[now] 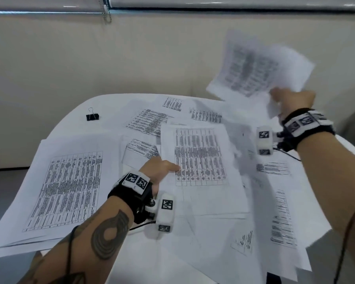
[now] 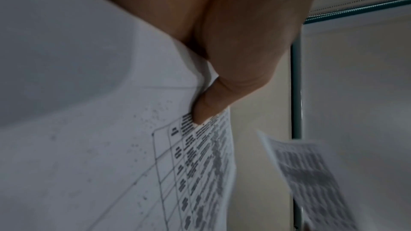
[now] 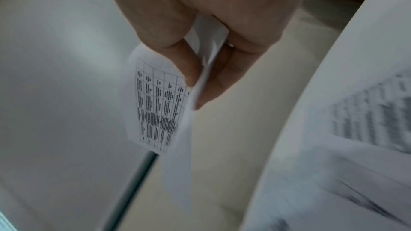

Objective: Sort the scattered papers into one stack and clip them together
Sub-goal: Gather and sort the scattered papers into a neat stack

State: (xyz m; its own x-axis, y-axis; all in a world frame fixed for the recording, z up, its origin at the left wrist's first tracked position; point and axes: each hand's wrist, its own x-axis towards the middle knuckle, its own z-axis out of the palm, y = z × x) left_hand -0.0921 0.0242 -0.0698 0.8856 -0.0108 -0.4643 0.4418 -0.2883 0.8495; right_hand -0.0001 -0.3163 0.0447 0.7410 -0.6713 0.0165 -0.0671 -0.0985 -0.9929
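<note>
Head view shows your right hand [image 1: 291, 99] raised above the table [image 1: 103, 103], and it pinches a few printed sheets [image 1: 256, 70] by their lower corner; these sheets are blurred and stand up in the air, away from the rest. Right wrist view confirms this grip: your thumb and fingers [image 3: 222, 80] close on the paper edge [image 3: 200, 83] from both sides. Your left hand [image 1: 158, 171] is low over the table and holds one printed page [image 1: 197, 154] at its left edge, with the thumb [image 2: 206, 110] pressing on top of the page, as the left wrist view shows. Many other loose papers [image 1: 68, 189] lie scattered on the table around and below your left hand, overlapping each other. A black binder clip [image 1: 92, 116] rests on the table far ahead of your left hand, apart from the papers.
</note>
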